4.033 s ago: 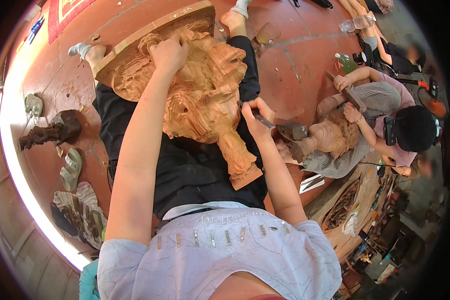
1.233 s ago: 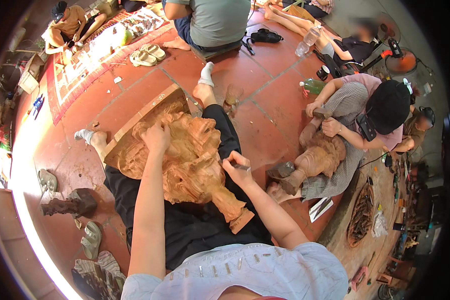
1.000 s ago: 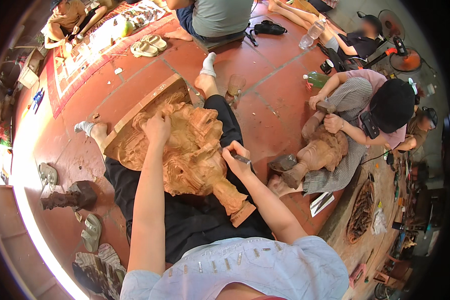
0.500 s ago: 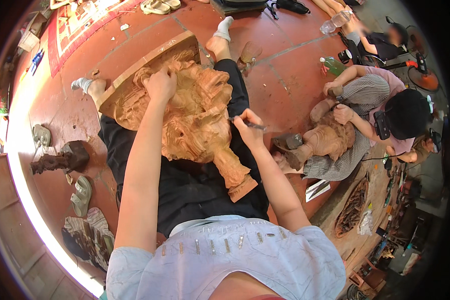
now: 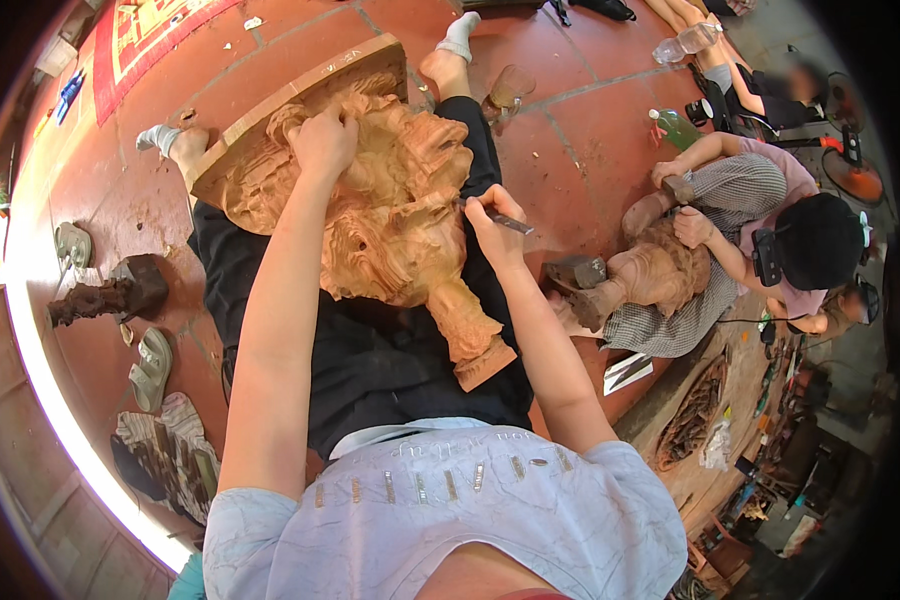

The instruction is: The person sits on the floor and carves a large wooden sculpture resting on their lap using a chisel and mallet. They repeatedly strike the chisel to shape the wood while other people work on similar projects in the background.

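Fingers of the right hand point(image 5: 497, 228) are wrapped around a thin dark tool point(image 5: 515, 223), and fingers of the left hand point(image 5: 325, 145) bend down onto a big wood carving point(image 5: 400, 235); I cannot tell if those pinch a bump or just press. Red floor tiles point(image 5: 610, 150) spread under everything. The person's legs, in black trousers point(image 5: 370, 375), point outward, and the carving lies across them. They likely work like a cradle, so it does not roll. Its wide, flat end is up by the feet point(image 5: 445, 68), and its thin end points back toward the shirt point(image 5: 440, 480), maybe so the bumpy part is easy to reach. The left hand seems to lean there to make it steady. To the right, a co-worker point(image 5: 820, 240) has another carving point(image 5: 655, 275). At left are a dark wood piece point(image 5: 138, 287) and a sandal point(image 5: 150, 370). Smallest is the tool, slanting toward the big carving's right side; whether its tip touches, I cannot see.
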### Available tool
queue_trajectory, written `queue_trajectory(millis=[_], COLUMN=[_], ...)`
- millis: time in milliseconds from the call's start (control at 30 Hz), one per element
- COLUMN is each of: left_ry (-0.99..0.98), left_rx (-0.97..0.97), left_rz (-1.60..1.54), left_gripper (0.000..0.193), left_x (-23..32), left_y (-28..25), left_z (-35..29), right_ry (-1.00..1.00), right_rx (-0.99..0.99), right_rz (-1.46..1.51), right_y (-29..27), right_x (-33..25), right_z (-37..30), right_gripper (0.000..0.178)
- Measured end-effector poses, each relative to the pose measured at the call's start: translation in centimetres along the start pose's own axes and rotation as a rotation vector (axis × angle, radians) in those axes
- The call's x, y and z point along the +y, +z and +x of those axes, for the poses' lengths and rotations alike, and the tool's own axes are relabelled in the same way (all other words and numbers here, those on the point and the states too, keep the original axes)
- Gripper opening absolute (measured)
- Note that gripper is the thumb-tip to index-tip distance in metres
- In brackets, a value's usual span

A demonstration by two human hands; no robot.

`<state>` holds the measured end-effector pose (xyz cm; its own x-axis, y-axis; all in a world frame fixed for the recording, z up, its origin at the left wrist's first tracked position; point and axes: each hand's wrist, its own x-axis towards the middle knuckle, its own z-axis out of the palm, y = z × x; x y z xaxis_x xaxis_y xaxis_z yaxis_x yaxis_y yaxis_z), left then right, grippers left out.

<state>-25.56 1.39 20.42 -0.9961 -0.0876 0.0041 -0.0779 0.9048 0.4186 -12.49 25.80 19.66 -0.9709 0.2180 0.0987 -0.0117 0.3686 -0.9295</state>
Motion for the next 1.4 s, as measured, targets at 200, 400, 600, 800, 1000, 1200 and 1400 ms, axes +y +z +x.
queue_trajectory(millis=[200,400,600,800,1000,1200,1400], left_ry=[-0.025,-0.002,-0.005,-0.015,0.004,-0.003,-0.007], left_rx=[0.011,0.025,0.030,0.005,0.030,0.044,0.046], left_rz=[0.031,0.006,0.017,0.009,0.028,0.041,-0.011], left_gripper=[0.033,0.032,0.032,0.033,0.034,0.028,0.031], left_x=[-0.6,-0.2,-0.6,-0.1,-0.4,0.2,0.2], left_y=[0.3,0.4,0.2,0.1,0.8,-0.3,-0.6], left_z=[0.4,0.1,0.2,0.1,0.0,0.1,-0.3], right_ry=[-0.086,-0.082,-0.002,0.021,0.056,0.037,0.110], right_rx=[-0.035,0.047,-0.039,0.030,-0.033,-0.030,-0.019], right_rz=[-0.119,-0.050,0.034,0.074,0.174,0.272,0.259], right_y=[-0.5,0.3,-0.4,0.0,-0.1,-0.4,0.2], right_x=[0.3,0.1,1.3,1.6,2.0,3.9,2.1], right_z=[-1.6,-1.4,-0.6,-2.1,0.5,-2.6,0.4], right_gripper=[0.021,0.023,0.022,0.024,0.023,0.022,0.023])
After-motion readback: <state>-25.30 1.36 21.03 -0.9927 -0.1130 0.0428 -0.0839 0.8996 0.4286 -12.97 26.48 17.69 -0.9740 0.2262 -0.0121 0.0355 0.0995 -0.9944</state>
